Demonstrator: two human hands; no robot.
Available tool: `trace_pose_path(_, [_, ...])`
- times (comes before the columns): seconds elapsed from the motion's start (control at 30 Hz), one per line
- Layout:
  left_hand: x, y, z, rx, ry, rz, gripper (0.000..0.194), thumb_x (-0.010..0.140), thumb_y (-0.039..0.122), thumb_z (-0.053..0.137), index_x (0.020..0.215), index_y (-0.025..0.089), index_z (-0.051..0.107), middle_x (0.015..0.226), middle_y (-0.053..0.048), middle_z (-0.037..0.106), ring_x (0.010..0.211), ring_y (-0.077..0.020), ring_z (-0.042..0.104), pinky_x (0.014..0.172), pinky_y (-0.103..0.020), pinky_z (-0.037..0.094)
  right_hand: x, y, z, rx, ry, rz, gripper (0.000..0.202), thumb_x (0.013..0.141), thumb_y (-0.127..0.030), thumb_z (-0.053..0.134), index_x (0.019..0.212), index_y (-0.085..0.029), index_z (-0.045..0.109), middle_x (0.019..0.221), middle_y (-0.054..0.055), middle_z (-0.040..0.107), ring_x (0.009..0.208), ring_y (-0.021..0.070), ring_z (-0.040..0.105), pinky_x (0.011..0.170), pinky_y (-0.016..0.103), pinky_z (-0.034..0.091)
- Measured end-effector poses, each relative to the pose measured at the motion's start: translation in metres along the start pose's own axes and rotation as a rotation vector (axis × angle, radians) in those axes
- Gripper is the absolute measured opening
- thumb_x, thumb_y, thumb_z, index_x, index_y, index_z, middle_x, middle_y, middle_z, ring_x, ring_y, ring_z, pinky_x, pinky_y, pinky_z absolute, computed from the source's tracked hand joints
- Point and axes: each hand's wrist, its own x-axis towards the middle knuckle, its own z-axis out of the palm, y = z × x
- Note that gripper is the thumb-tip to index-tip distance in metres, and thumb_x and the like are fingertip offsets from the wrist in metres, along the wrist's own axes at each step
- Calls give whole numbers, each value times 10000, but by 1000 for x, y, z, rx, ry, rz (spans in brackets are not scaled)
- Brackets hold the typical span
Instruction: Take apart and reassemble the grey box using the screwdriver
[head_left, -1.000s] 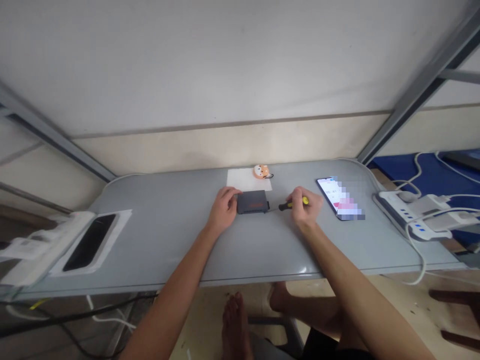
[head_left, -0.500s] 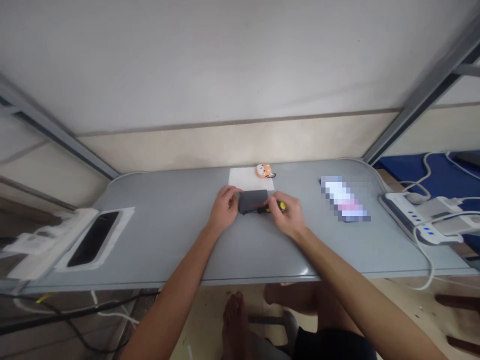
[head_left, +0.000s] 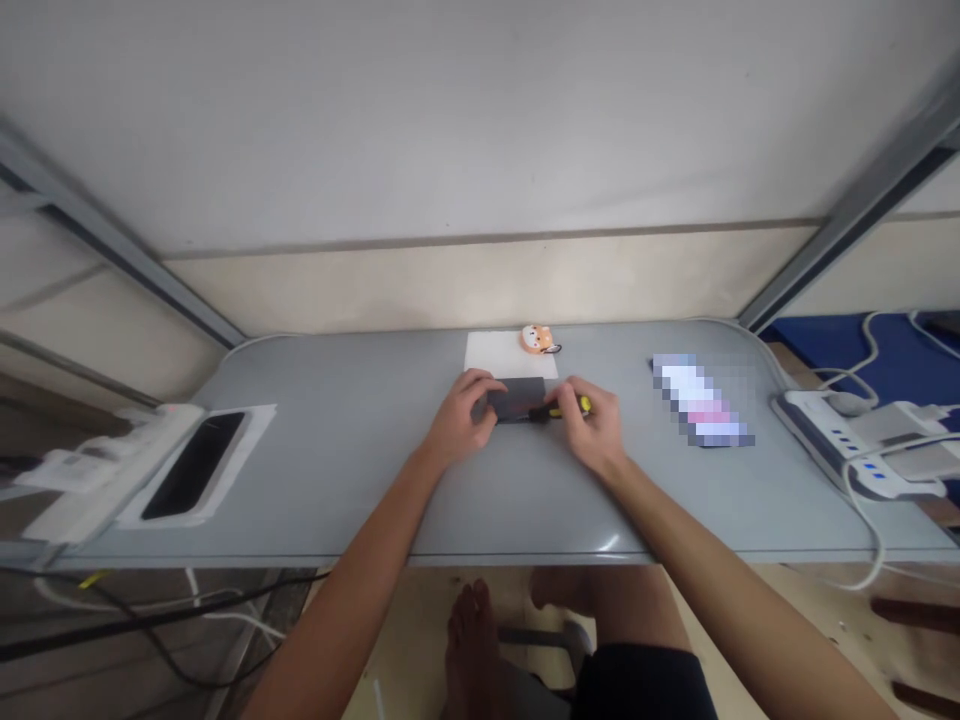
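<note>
My left hand (head_left: 463, 418) grips the left end of a dark grey rectangular box (head_left: 521, 395), fingers along the top and thumb at the near side. The box lies near the middle of the grey desk (head_left: 360, 440). In my right hand (head_left: 592, 425) is a black-and-yellow screwdriver (head_left: 585, 404), pinched between thumb and fingers. Its dark front part points left along the near right edge of the box; whether its tip touches the box I cannot tell. Just behind the box lies a sheet of white paper (head_left: 491, 352), with an orange-and-white animal-face case (head_left: 535, 339) on its right edge.
On the right lie a phone (head_left: 697, 400) with a blurred screen and a white power strip (head_left: 847, 440) with cables. A dark phone (head_left: 196, 465) rests on white paper at the left, beside another power strip (head_left: 120, 480). The wall (head_left: 480, 280) closes the back.
My left hand has shifted so its fingers and thumb reach further over the box's left end. The screwdriver sits slightly differently along the near edge. The whole view has shifted a little.
</note>
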Motion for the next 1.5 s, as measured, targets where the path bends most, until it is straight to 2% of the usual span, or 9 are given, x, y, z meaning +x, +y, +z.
trace_pose_path(0.13, [-3, 2, -3, -8, -39, -5, 456, 731, 2, 501, 1099, 235, 636, 1263, -83, 567, 1216, -260, 575, 1000, -422, 534, 3, 2, -1, 68, 46, 78, 449, 1026, -453, 485, 709, -193, 668, 688, 16, 657, 674, 151, 618, 661, 277, 474])
trace_pose_path(0.3, [-5, 4, -5, -3, -80, -6, 419, 711, 8, 529, 1051, 229, 635, 1334, -93, 512, 1188, -264, 578, 923, -402, 550, 10, 9, -4, 173, 153, 222, 478, 994, -526, 510, 692, -192, 670, 682, 18, 636, 651, 147, 592, 611, 263, 482])
trace_pose_path(0.47, [-5, 4, -6, -4, -105, 17, 485, 698, -5, 535, 1114, 231, 611, 1358, -97, 498, 1199, -261, 570, 917, -380, 547, 15, 15, -6, 247, 241, 350, 445, 966, -518, 535, 700, -189, 674, 704, 24, 642, 655, 147, 587, 594, 254, 484])
trace_pose_path(0.77, [0, -10, 2, -1, 67, -49, 495, 666, -77, 410, 1004, 227, 605, 1171, -55, 565, 1144, -219, 570, 992, -375, 508, 0, 8, 1, 61, 2, 85, 424, 1015, -449, 490, 714, -206, 664, 692, 20, 647, 691, 171, 599, 687, 300, 446])
trace_pose_path(0.93, [0, -9, 2, 5, 65, -56, 475, 674, -72, 423, 996, 225, 609, 1164, -52, 569, 1107, -209, 577, 910, -337, 513, 1, 5, 0, 108, 44, 130, 448, 1020, -476, 475, 708, -208, 655, 696, 19, 650, 695, 173, 600, 693, 304, 444])
trace_pose_path(1.1, [0, -5, -2, -6, 36, -52, 392, 724, -26, 472, 999, 216, 611, 1147, -61, 580, 1036, -206, 587, 837, -321, 510, 3, 5, 1, 158, 41, 168, 454, 1015, -492, 481, 709, -206, 655, 712, 14, 645, 716, 169, 595, 713, 299, 449])
trace_pose_path(1.3, [-2, 6, -7, -7, -53, 7, 131, 975, 217, 531, 1065, 213, 626, 1161, -84, 579, 1111, -225, 595, 1001, -390, 498, 7, 7, 2, 211, 123, 269, 483, 991, -564, 489, 721, -201, 658, 720, 14, 633, 713, 162, 584, 688, 291, 453])
trace_pose_path(1.4, [-2, 9, -6, 36, -93, 12, 143, 980, 298, 585, 1091, 216, 627, 1162, -81, 578, 1115, -226, 598, 1025, -395, 490, 12, 8, -1, 263, 181, 348, 487, 970, -588, 496, 734, -200, 671, 709, 14, 627, 691, 159, 574, 656, 282, 459])
trace_pose_path(1.5, [-2, 10, -5, 49, -94, 15, 148, 959, 282, 611, 1090, 215, 626, 1160, -78, 577, 1110, -225, 599, 1021, -391, 492, 16, 10, -4, 295, 228, 396, 454, 959, -552, 510, 721, -202, 672, 703, 14, 624, 682, 158, 568, 640, 278, 456])
